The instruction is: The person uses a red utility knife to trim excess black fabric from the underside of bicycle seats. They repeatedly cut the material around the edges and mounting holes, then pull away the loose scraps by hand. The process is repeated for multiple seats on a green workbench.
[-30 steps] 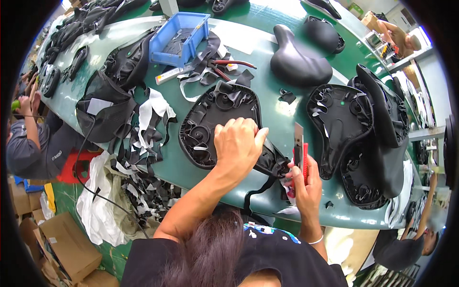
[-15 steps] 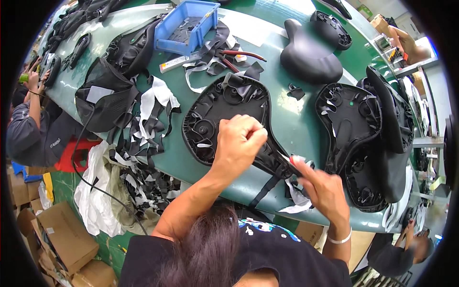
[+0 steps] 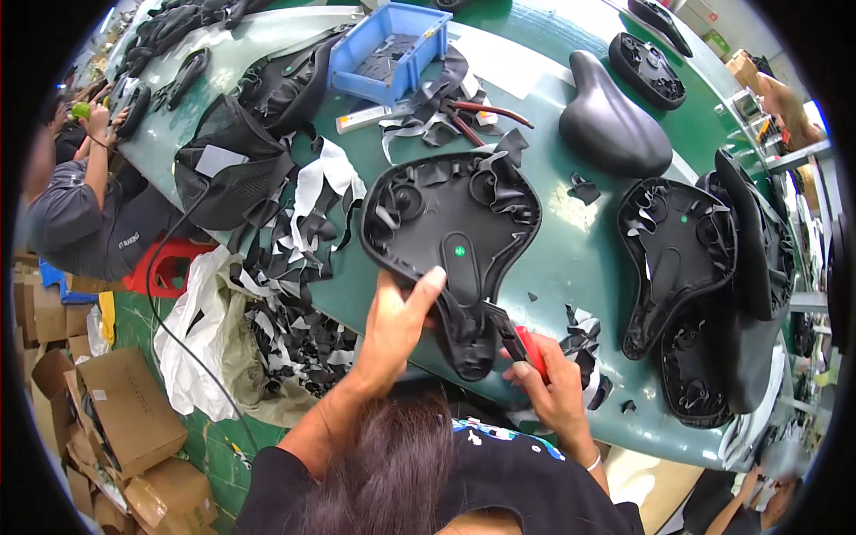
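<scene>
Before me an upturned black bicycle saddle (image 3: pixel 428 214) lies on the green table, its hollow underside showing and its narrow nose pointing toward me. My left hand (image 3: pixel 397 325) grips the saddle's near left edge, with the thumb over the rim. In my right hand (image 3: pixel 557 383) is a red-handled utility knife (image 3: pixel 532 350). The blade end of the knife points at the right side of the nose; whether it touches cannot be told. Trimmed black cover scraps (image 3: pixel 581 339) lie just right of the knife.
A blue bin (image 3: pixel 379 85), red-handled pliers (image 3: pixel 490 111) and fabric offcuts (image 3: pixel 325 183) lie at the back and left. More saddles (image 3: pixel 678 232) are stacked right; another sits upright (image 3: pixel 611 125) behind. A scrap-filled sack (image 3: pixel 209 339) and cardboard boxes (image 3: pixel 134 410) stand on the left. Other people work nearby.
The saddle has turned so that its nose points toward me. My left hand has gone from a fist above it to its near left edge. Black scraps now lie beside the knife.
</scene>
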Available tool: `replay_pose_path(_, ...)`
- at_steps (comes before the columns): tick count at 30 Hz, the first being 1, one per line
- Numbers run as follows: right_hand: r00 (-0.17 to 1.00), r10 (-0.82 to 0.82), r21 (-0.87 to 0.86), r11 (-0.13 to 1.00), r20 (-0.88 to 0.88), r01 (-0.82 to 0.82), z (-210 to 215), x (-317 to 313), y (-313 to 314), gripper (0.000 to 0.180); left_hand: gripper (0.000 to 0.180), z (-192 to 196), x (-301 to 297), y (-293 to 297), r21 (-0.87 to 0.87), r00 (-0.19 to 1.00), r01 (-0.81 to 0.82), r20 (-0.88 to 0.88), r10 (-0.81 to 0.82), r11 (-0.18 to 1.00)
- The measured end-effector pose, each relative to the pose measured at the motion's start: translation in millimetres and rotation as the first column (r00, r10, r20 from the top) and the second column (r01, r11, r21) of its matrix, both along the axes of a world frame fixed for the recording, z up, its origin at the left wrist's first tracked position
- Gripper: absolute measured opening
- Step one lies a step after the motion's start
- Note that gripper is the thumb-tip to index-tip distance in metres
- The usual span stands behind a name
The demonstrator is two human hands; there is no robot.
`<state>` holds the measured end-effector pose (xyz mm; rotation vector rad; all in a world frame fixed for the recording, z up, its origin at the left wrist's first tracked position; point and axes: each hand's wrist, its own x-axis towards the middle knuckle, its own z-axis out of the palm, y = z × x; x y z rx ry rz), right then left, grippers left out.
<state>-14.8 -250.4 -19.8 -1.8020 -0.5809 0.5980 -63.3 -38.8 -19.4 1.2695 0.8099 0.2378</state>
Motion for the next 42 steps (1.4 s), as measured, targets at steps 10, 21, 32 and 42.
replay_pose_path(10,0.858,-0.503,0.040,0.864,0.106,0.502,-3,35,5,0.031,0.023,15,66,45,0.980,0.887,0.070,0.024,-0.462,0.187)
replay_pose_path(21,0.714,0.077,-0.143,0.989,0.696,0.033,14,67,-17,0.052,0.047,22,60,85,-0.099,0.913,0.408,0.025,-0.408,0.907)
replay_pose_path(32,0.743,0.379,-0.639,0.764,0.552,0.085,25,25,-19,0.055,0.038,31,67,77,0.038,0.914,0.398,0.063,-0.400,0.916)
replay_pose_path(42,0.818,-0.185,-0.130,0.945,0.544,0.301,18,-8,-14,0.052,0.048,10,8,67,-0.003,0.983,0.139,0.122,-0.137,0.990)
